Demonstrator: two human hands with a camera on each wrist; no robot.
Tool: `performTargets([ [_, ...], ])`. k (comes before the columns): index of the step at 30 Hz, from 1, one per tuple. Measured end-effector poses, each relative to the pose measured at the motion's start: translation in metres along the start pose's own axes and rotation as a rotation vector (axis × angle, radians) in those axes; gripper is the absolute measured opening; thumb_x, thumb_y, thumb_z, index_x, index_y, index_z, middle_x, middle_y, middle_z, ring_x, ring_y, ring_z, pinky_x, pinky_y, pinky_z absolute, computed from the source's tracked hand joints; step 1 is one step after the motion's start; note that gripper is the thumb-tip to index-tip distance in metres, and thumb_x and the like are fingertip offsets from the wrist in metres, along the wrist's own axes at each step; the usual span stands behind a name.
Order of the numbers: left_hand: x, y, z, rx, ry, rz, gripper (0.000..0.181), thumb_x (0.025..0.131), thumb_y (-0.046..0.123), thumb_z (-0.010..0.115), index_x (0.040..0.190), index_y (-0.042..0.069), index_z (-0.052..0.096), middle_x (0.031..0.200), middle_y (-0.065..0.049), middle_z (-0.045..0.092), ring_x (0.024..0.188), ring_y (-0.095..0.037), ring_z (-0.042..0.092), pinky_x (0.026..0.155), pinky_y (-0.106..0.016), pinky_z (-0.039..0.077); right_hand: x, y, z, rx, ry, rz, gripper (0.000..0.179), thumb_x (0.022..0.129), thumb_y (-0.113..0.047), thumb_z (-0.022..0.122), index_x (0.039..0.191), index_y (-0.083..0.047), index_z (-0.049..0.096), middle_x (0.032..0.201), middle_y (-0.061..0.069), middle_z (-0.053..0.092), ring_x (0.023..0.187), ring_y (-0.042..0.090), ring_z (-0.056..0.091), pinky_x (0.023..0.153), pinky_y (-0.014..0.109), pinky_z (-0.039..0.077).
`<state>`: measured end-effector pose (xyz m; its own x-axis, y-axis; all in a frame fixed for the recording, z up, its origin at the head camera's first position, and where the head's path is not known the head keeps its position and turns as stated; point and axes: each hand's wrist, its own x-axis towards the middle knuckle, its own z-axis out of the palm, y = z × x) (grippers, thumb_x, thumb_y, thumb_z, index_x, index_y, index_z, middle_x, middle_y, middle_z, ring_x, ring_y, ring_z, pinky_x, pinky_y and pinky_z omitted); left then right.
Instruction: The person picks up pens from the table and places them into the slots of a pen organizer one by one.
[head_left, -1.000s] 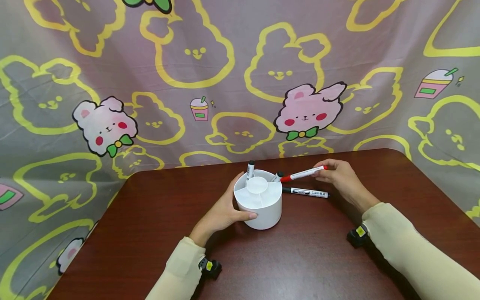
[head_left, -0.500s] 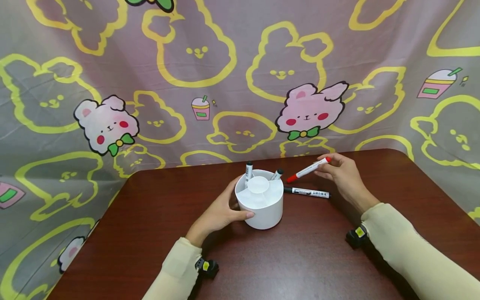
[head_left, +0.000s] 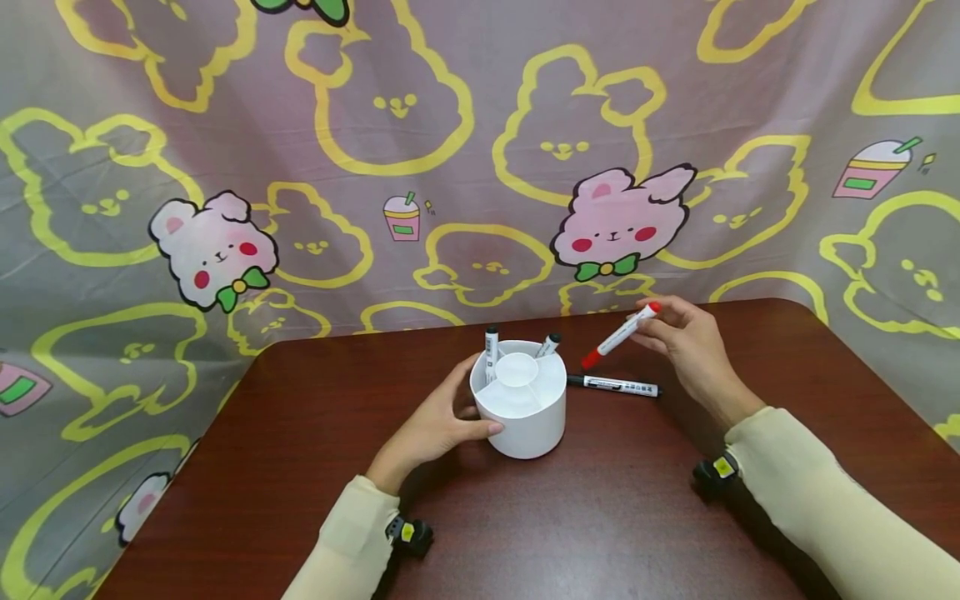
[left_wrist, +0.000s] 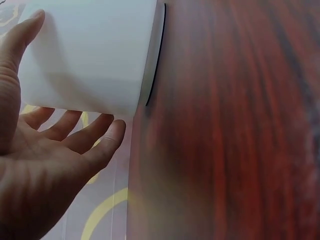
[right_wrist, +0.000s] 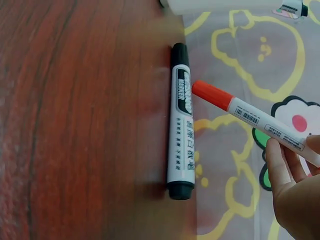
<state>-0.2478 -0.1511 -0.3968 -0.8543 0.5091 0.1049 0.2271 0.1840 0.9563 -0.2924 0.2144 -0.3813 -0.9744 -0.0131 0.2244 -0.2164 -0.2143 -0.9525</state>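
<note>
Red marker [head_left: 620, 336] has tilted steeper, away from the white holder [head_left: 528, 433] on the worktop [head_left: 600, 508]; right hand [head_left: 688, 350] pinches the marker's upper end; left hand [head_left: 433, 427], half-spread, curves round the holder

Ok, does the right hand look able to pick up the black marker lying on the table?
Not easily, I think: the black marker lies uncovered near the right hand, but that hand pinches the red marker, which probably needs putting away first.
</note>
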Motion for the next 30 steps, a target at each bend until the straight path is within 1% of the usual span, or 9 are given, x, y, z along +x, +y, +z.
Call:
performTargets([
  [3,0.0,0.001,0.001,0.014,0.013,-0.017,0.101,0.086,0.007,0.086,0.165,0.019,0.025,0.161,-0.013,0.043,0.138,-0.031,0.051,0.108,-0.045,0.052,-0.002,-0.003,0.002,0.01,-0.008,-0.018,0.019,0.099,0.002,0.068,0.113,-0.009,0.071,0.102,0.001,0.072,0.09,0.01,0.073,0.08,0.027,0.062],
  [7,0.002,0.001,0.002,0.043,0.034,-0.018,0.106,0.083,0.008,0.088,0.166,0.021,0.023,0.165,-0.008,0.037,0.148,-0.029,0.039,0.113,-0.048,0.048,-0.004,-0.008,0.005,0.009,-0.016,-0.038,0.02,0.098,0.001,0.069,0.117,-0.008,0.07,0.103,0.003,0.074,0.091,0.012,0.074,0.081,0.03,0.063],
  [9,0.003,0.001,0.003,0.043,0.037,-0.011,0.109,0.082,0.006,0.089,0.166,0.021,0.022,0.165,-0.007,0.037,0.148,-0.028,0.038,0.113,-0.047,0.047,-0.006,-0.011,0.007,0.002,-0.018,-0.052,0.021,0.099,0.0,0.069,0.119,-0.007,0.069,0.103,0.002,0.075,0.091,0.012,0.075,0.081,0.031,0.063],
  [12,0.005,0.0,0.005,0.038,0.034,0.008,0.113,0.08,0.004,0.09,0.167,0.023,0.02,0.163,-0.005,0.039,0.144,-0.027,0.042,0.115,-0.047,0.044,-0.007,-0.016,0.011,0.005,-0.016,-0.077,0.023,0.098,0.0,0.069,0.121,-0.005,0.068,0.102,0.0,0.077,0.091,0.012,0.075,0.08,0.032,0.063],
  [14,0.006,-0.001,0.005,0.057,0.036,0.025,0.115,0.079,0.006,0.091,0.166,0.026,0.02,0.161,-0.004,0.042,0.144,-0.025,0.043,0.119,-0.047,0.037,-0.008,-0.02,0.014,0.027,-0.017,-0.097,0.023,0.098,0.001,0.069,0.121,-0.004,0.068,0.101,-0.001,0.078,0.091,0.012,0.076,0.08,0.033,0.063],
  [18,0.009,-0.002,0.006,0.105,0.042,0.063,0.117,0.077,0.012,0.094,0.166,0.029,0.02,0.161,-0.001,0.044,0.148,-0.023,0.039,0.126,-0.051,0.02,-0.011,-0.027,0.019,0.082,-0.026,-0.136,0.023,0.097,0.004,0.068,0.119,-0.002,0.067,0.101,0.001,0.079,0.091,0.014,0.077,0.078,0.036,0.064],
  [20,0.01,-0.003,0.007,0.113,0.044,0.071,0.118,0.076,0.013,0.094,0.166,0.03,0.02,0.16,-0.001,0.044,0.148,-0.023,0.038,0.127,-0.053,0.016,-0.013,-0.031,0.021,0.096,-0.026,-0.155,0.022,0.097,0.005,0.068,0.118,-0.003,0.067,0.1,0.001,0.079,0.089,0.014,0.077,0.078,0.036,0.064],
  [25,0.011,-0.003,0.008,0.093,0.043,0.056,0.121,0.075,0.01,0.094,0.166,0.029,0.018,0.159,-0.002,0.046,0.145,-0.024,0.043,0.127,-0.051,0.017,-0.017,-0.042,0.027,0.109,-0.018,-0.183,0.02,0.098,0.004,0.067,0.116,-0.004,0.069,0.101,0.002,0.079,0.084,0.015,0.077,0.076,0.035,0.064],
  [30,0.011,-0.004,0.008,0.094,0.046,0.041,0.122,0.075,0.01,0.094,0.166,0.029,0.017,0.161,-0.002,0.043,0.147,-0.024,0.041,0.127,-0.051,0.015,-0.021,-0.05,0.032,0.125,-0.028,-0.2,0.019,0.099,0.004,0.066,0.116,-0.004,0.069,0.103,0.003,0.079,0.084,0.016,0.078,0.076,0.035,0.064],
])
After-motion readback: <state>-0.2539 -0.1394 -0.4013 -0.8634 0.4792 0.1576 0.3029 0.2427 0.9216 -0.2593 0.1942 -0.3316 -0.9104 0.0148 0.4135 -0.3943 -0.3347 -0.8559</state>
